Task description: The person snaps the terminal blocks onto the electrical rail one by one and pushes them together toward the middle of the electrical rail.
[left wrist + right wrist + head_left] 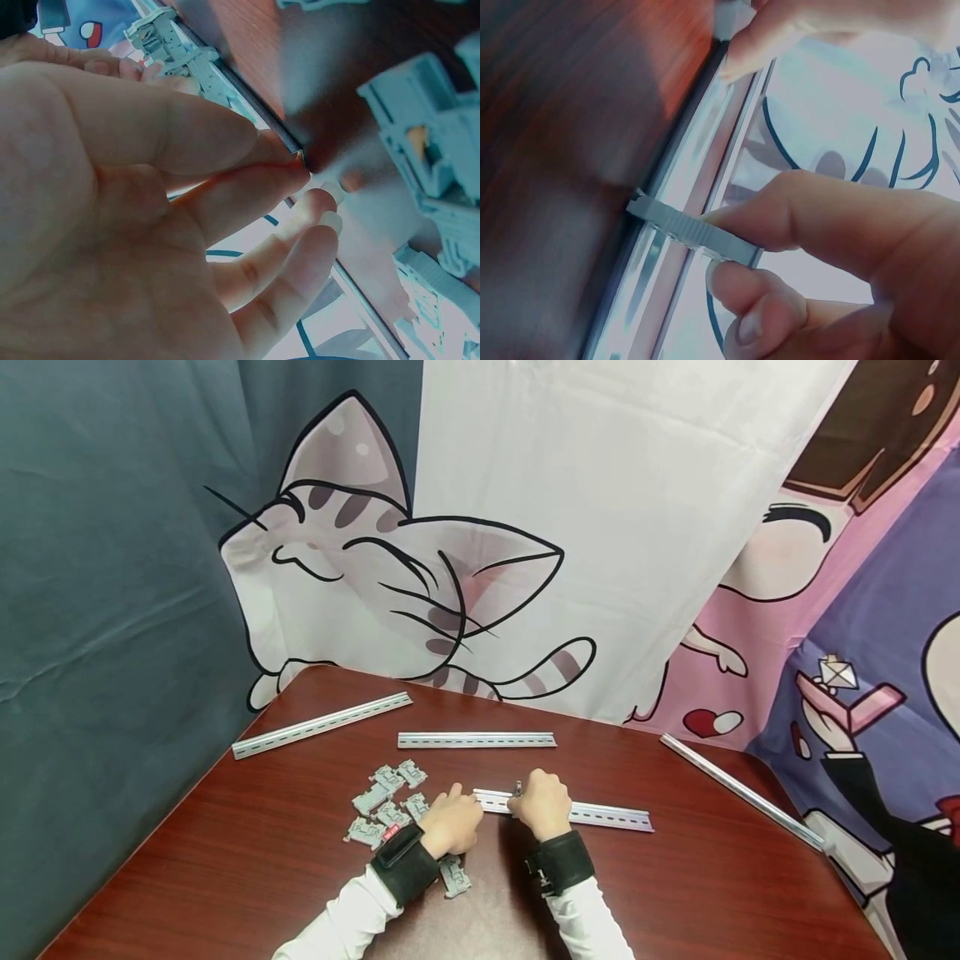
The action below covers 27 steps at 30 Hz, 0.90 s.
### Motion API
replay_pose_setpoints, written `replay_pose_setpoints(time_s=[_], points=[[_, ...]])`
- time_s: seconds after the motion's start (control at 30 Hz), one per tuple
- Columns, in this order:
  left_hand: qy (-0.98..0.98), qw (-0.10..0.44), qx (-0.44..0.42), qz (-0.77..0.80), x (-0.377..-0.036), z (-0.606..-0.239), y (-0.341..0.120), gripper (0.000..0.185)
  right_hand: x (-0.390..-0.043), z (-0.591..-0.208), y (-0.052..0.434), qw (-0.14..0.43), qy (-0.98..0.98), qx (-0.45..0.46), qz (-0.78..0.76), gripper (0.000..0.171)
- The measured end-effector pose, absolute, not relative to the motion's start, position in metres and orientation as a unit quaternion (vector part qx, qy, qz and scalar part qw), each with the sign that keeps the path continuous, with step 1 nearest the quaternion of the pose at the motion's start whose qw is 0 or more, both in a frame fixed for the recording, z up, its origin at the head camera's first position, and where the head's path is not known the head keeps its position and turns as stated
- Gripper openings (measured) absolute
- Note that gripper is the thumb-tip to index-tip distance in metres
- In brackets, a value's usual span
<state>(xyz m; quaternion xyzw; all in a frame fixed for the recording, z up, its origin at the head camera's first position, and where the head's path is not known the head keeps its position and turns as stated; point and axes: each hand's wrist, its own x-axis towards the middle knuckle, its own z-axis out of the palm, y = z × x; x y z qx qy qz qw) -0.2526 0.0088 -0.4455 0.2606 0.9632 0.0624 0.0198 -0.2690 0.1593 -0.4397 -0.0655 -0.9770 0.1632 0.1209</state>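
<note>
Low at the centre of the head view, over a red-brown table (225, 868): both hands on one metal rail (607, 814).

Left hand (450, 825) pinched the rail's near end between thumb and fingertips (296, 169), apparently to steady it; right hand (542, 804) gripped a small grey terminal block (694, 231) between thumb and curled fingers, set against the rail's edge, probably for clipping on. Loose blocks (386, 802) lay heaped just left of the left hand, within easy reach. Further rails (322, 725) rested well apart toward the upper left, middle and right of the table. Only the wrist views showed the pinch and the block's ridged back; only the head view showed the spare rails and the cartoon cat curtain (390, 568) behind.
</note>
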Motion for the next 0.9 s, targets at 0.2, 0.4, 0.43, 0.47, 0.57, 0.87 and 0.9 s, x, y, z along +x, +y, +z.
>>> replay_pose_setpoints(time_s=[0.2,0.4,0.43,0.47,0.57,0.87,0.9], points=[[0.963,0.03,0.258,0.074,-0.253,-0.446,0.007,0.008,-0.27,-0.439,0.166,0.107,-0.978,-0.087,0.158,0.024],[0.962,0.033,0.257,0.08,-0.253,-0.447,0.007,0.007,-0.27,-0.437,0.174,0.1,-0.978,-0.102,0.155,0.024],[0.962,0.034,0.257,0.081,-0.253,-0.447,0.007,0.007,-0.27,-0.437,0.175,0.096,-0.977,-0.107,0.154,0.024],[0.962,0.035,0.257,0.081,-0.253,-0.447,0.007,0.007,-0.27,-0.436,0.176,0.092,-0.977,-0.111,0.156,0.024],[0.962,0.037,0.258,0.082,-0.253,-0.447,0.007,0.006,-0.271,-0.435,0.179,0.076,-0.977,-0.126,0.157,0.025],[0.961,0.043,0.261,0.083,-0.253,-0.445,0.007,0.006,-0.271,-0.431,0.189,0.063,-0.975,-0.15,0.154,0.031],[0.961,0.044,0.261,0.083,-0.254,-0.445,0.007,0.006,-0.271,-0.431,0.19,0.062,-0.974,-0.152,0.154,0.031]])
